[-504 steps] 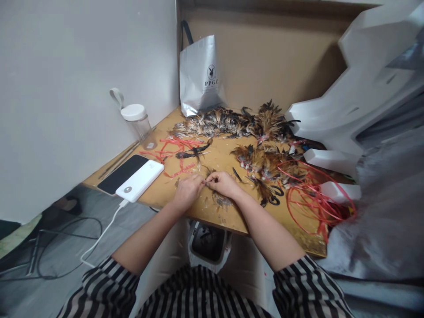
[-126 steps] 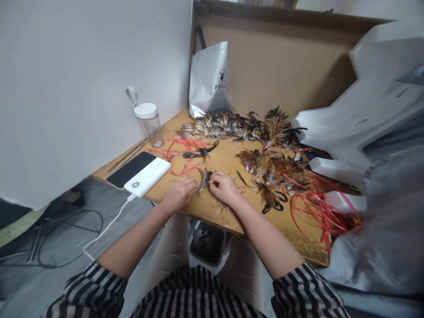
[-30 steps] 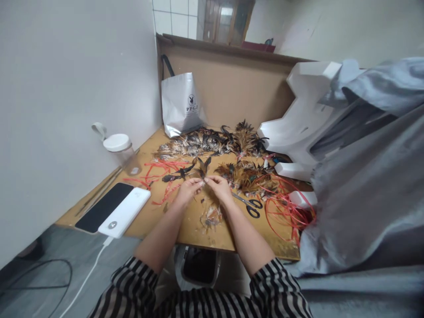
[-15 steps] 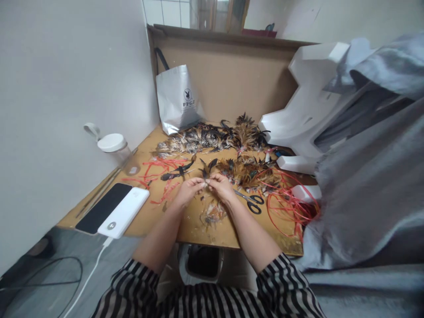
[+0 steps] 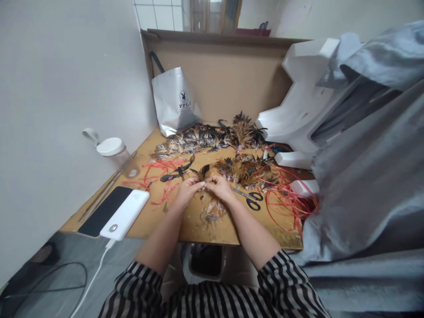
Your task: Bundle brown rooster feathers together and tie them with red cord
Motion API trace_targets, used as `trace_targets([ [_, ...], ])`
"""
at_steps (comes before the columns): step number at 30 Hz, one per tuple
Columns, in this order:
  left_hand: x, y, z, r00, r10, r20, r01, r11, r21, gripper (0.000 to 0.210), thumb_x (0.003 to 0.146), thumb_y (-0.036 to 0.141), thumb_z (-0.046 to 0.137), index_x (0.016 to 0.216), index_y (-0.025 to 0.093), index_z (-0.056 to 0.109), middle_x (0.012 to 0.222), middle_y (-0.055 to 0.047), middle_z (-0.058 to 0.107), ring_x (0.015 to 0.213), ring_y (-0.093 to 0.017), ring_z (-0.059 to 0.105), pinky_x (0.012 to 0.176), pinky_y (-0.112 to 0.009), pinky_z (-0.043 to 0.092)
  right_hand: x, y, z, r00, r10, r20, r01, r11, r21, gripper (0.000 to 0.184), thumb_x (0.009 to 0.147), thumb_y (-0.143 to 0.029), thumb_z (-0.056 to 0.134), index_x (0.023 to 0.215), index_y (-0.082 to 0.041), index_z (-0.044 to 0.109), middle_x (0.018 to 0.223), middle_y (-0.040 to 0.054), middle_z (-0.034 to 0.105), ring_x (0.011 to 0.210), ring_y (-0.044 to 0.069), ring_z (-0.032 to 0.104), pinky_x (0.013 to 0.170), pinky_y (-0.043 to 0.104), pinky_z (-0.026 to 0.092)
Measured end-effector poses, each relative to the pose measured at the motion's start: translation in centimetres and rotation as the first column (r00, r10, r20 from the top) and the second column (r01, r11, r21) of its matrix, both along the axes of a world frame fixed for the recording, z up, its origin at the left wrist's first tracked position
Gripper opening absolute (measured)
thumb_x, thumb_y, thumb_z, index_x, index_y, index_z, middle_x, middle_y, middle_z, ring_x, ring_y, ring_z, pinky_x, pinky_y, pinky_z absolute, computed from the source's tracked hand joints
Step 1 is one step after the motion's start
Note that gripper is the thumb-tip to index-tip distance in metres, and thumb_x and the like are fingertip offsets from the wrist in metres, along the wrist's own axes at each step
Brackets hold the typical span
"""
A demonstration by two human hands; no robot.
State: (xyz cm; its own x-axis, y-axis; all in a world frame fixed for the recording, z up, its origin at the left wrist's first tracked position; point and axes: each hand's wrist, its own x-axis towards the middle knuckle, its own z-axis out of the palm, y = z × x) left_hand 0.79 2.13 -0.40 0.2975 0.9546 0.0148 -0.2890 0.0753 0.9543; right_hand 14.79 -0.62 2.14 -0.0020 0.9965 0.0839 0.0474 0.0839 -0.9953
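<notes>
My left hand (image 5: 188, 191) and my right hand (image 5: 219, 187) meet above the middle of the table (image 5: 195, 229), their fingertips pinched together. A few dark feathers (image 5: 204, 170) stick up from between them; their lower ends are hidden by the fingers. Just beyond my right hand lies a pile of brown and black feathers (image 5: 247, 171). Scissors with black handles (image 5: 253, 205) rest beside my right wrist. Below the hands, small feather scraps (image 5: 213, 211) are scattered. Several loose black feathers (image 5: 177, 172) lie beyond my left hand.
A longer feather heap (image 5: 195, 140) lines the back, before a silver bag (image 5: 174, 101). Red plastic strips (image 5: 288, 198) tangle at right; more red strips (image 5: 164, 164) lie left. A phone (image 5: 106, 212), white power bank (image 5: 125, 214) and lidded jar (image 5: 115, 152) occupy the left side.
The dark feathers between my fingertips have tipped lower and stand up less. Both hands stay pinched in nearly the same place. The view has shifted slightly.
</notes>
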Motion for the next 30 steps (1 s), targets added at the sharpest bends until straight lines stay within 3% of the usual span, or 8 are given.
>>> trace_targets([
  [7,-0.1,0.3,-0.6,0.999,-0.032,0.007,0.032,0.999,0.012,0.023,0.061,0.033,0.068,0.068,0.014,0.058,0.06,0.002,0.054,0.051,-0.006,0.047,0.053,-0.019,0.035,-0.2,0.0,-0.6,0.99,0.037,-0.136,-0.045,0.997,-0.058,0.025,0.055,-0.032,0.069,0.062,-0.017,0.05,0.045,-0.0049,0.054,0.041,0.008,0.047,0.044,0.019,0.035],
  [12,-0.6,-0.1,-0.1,0.976,-0.139,0.17,0.152,0.986,-0.071,0.02,0.063,0.027,0.068,0.07,0.013,0.057,0.061,0.001,0.055,0.054,-0.007,0.05,0.055,-0.02,0.038,0.0,-0.1,-0.7,0.942,0.116,-0.314,-0.165,0.977,-0.135,0.025,0.056,-0.031,0.071,0.065,-0.015,0.054,0.051,-0.0018,0.06,0.045,0.008,0.052,0.049,0.02,0.041],
  [15,-0.9,-0.2,0.1,0.945,-0.213,0.248,0.245,0.963,-0.108,0.018,0.063,0.025,0.068,0.069,0.012,0.057,0.061,0.0,0.056,0.054,-0.008,0.051,0.054,-0.02,0.039,0.1,-0.2,-0.7,0.892,0.159,-0.423,-0.249,0.954,-0.166,0.026,0.053,-0.028,0.074,0.064,-0.014,0.055,0.05,-0.0029,0.059,0.044,0.007,0.052,0.048,0.018,0.04],
  [18,-0.9,-0.2,0.0,0.936,-0.226,0.271,0.264,0.958,-0.113,0.016,0.064,0.024,0.067,0.068,0.012,0.057,0.06,0.0,0.055,0.053,-0.007,0.05,0.053,-0.019,0.039,0.1,-0.2,-0.6,0.87,0.174,-0.462,-0.279,0.945,-0.168,0.025,0.053,-0.027,0.074,0.063,-0.014,0.056,0.05,-0.0029,0.058,0.043,0.005,0.05,0.047,0.017,0.037],
  [22,-0.4,0.0,-0.1,0.972,-0.095,0.213,0.118,0.988,-0.1,0.019,0.063,0.027,0.068,0.074,0.014,0.059,0.062,0.0,0.057,0.053,-0.007,0.05,0.052,-0.019,0.038,-0.1,0.0,-0.7,0.909,0.115,-0.401,-0.186,0.972,-0.142,0.022,0.056,-0.029,0.071,0.062,-0.014,0.056,0.049,-0.0024,0.058,0.042,0.006,0.049,0.046,0.018,0.036],
  [25,0.0,-0.1,0.2,0.997,0.063,0.053,-0.062,0.998,-0.025,0.022,0.061,0.029,0.068,0.076,0.014,0.062,0.062,0.001,0.059,0.051,-0.007,0.049,0.052,-0.019,0.038,-0.2,0.2,-0.7,0.953,0.018,-0.302,-0.051,0.993,-0.103,0.022,0.058,-0.03,0.07,0.06,-0.014,0.055,0.047,-0.0031,0.056,0.04,0.006,0.046,0.045,0.018,0.035],
  [30,0.3,-0.9,1.4,0.949,0.249,-0.194,-0.221,0.963,0.156,0.017,0.058,0.025,0.067,0.07,0.014,0.065,0.066,-0.002,0.064,0.061,-0.011,0.054,0.063,-0.024,0.042,-0.2,0.4,-0.8,0.98,-0.074,-0.184,0.065,0.996,-0.053,0.021,0.059,-0.032,0.066,0.059,-0.015,0.053,0.045,-0.0043,0.053,0.04,0.006,0.044,0.044,0.019,0.034],
])
